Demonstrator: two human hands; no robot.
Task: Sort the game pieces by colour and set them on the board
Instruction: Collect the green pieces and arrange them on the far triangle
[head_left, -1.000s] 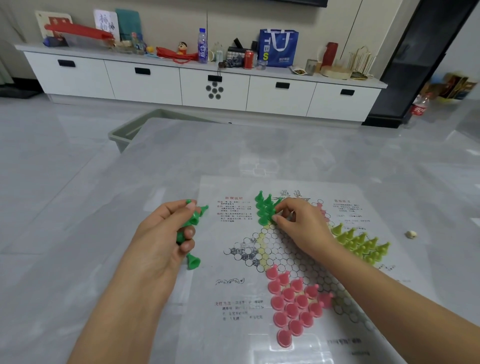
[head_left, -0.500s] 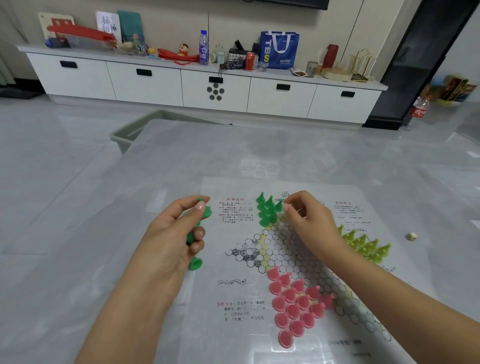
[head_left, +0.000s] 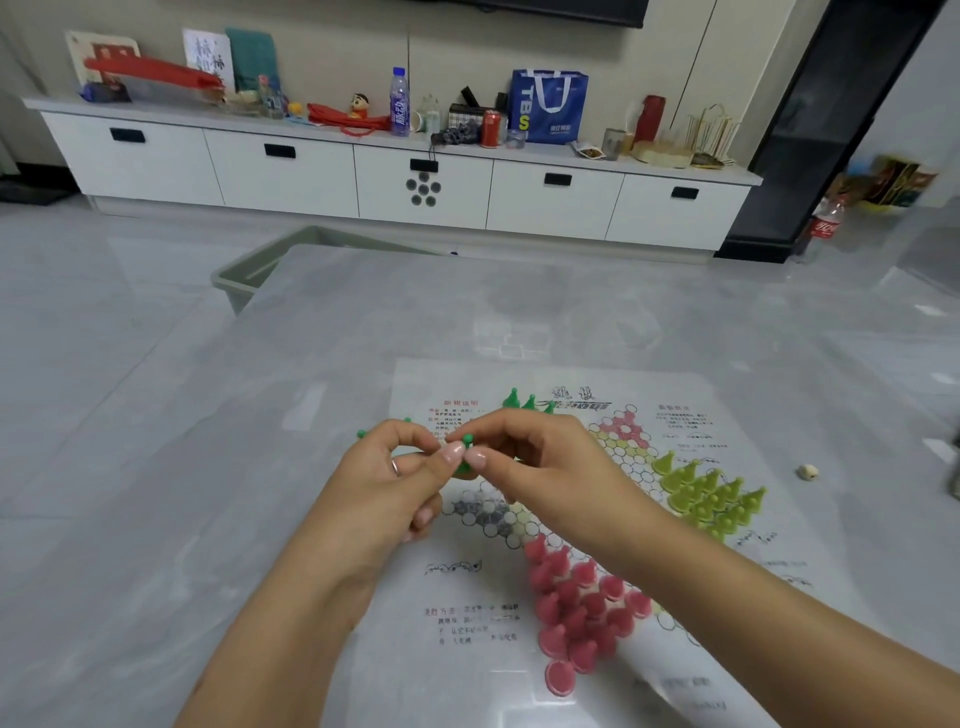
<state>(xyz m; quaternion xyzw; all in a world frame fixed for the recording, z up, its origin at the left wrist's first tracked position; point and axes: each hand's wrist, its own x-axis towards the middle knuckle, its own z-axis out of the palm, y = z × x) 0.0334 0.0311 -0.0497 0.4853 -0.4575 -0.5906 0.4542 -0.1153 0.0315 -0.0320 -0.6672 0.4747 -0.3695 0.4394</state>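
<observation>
Whereas a moment ago the hands worked apart, the left hand (head_left: 387, 478), gripping spare green plastic cone pieces (head_left: 362, 433), now meets the right hand (head_left: 530, 462), whose fingers (head_left: 475, 458) pinch one green piece (head_left: 467, 441) above the printed paper star board (head_left: 691, 582): a handover for the unfilled green corner; glossy grey desk (head_left: 156, 519), white sideboard (head_left: 291, 171) behind

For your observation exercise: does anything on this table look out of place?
Yes: a small cream-coloured object lies alone on the bare table, right of the board, apart from every sorted colour group.
</observation>
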